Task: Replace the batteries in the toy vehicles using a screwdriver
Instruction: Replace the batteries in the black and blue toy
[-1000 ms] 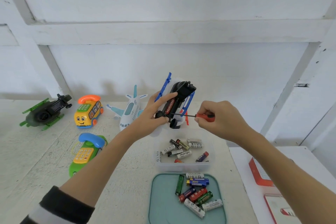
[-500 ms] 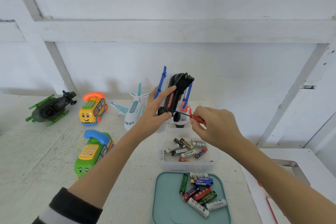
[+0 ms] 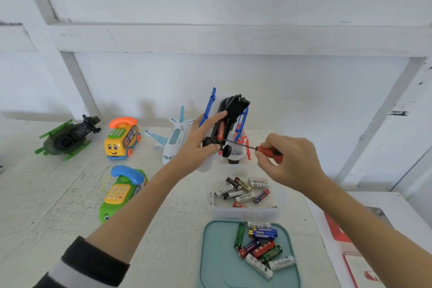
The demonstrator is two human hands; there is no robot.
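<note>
Item: toy helicopter (image 3: 230, 124), black body, blue rotor blades, held up off the table (image 3: 46, 206) at centre, belly toward the camera. Battery bay appears open; a red cell lettered HUAHONG (image 3: 220, 130) sits in it.

Left hand (image 3: 198, 145): wrapped round the toy's lower body, index finger laid along the side, thumb by a wheel.

Right hand (image 3: 289, 161): pinching the red handle of a screwdriver (image 3: 257, 148); thin shaft runs left to the toy, tip at the bay's near end.

Handling, judged: light hollow plastic, stiff in the body. Blades thin and likely to snap or flex; grip belongs on the fuselage, not the blades or wheels. The cell looks smooth and may pop free suddenly if levered. Screws, if out, cannot be seen.

Surroundings:
- Clear tub (image 3: 245, 211) of mixed batteries, directly under the toy.
- Teal tray (image 3: 210, 264) with more batteries, nearest the person.
- White toy plane (image 3: 175, 140), just left of the left hand and partly behind it.
- Yellow bus phone (image 3: 121, 140), far left.
- Green phone toy (image 3: 119, 194), near left.
- Green helicopter (image 3: 65, 138), far left edge.
- Red and white items, right edge; nature unclear.

Obstruction: none between tool and bay. The plane crowds the left wrist; a dropped cell would likely land in the tub.
</note>
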